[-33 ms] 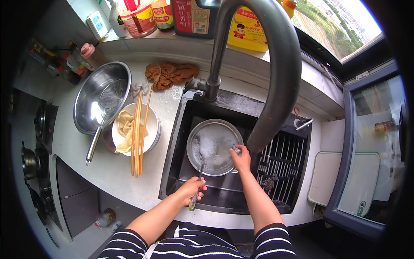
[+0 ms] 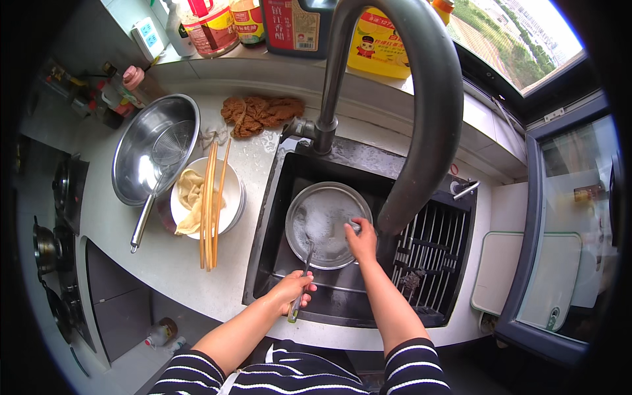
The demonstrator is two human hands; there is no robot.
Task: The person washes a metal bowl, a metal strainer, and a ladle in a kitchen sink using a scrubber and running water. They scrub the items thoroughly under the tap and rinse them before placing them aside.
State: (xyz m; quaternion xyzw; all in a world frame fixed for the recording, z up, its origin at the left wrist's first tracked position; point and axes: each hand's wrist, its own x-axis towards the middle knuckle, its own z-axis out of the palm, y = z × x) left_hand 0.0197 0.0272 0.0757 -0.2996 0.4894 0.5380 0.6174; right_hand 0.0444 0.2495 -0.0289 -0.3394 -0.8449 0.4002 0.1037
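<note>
A round metal pot (image 2: 291, 245) of foamy water stands in the dark sink (image 2: 271, 197). My left hand (image 2: 294, 289), at the sink's front edge, is closed round the handle of a long-handled utensil (image 2: 308, 258). Its lower end dips into the suds, so I cannot tell its kind. Over the pot's right side, my right hand (image 2: 363, 241) pinches a small silvery-grey scrubber (image 2: 355, 226); its fingers partly cover it.
A thick dark faucet (image 2: 428, 131) arches over the sink. Left of it sit a white bowl (image 2: 232, 214) with chopsticks (image 2: 210, 204) across it and a steel basin (image 2: 128, 178) holding a strainer (image 2: 170, 145). A slatted rack (image 2: 428, 257) is at right; a brown cloth (image 2: 260, 115) lies behind.
My right hand has shifted a little left and up, from the pot's rim to over the suds, with the grey scrubber. My left hand stays in place.
</note>
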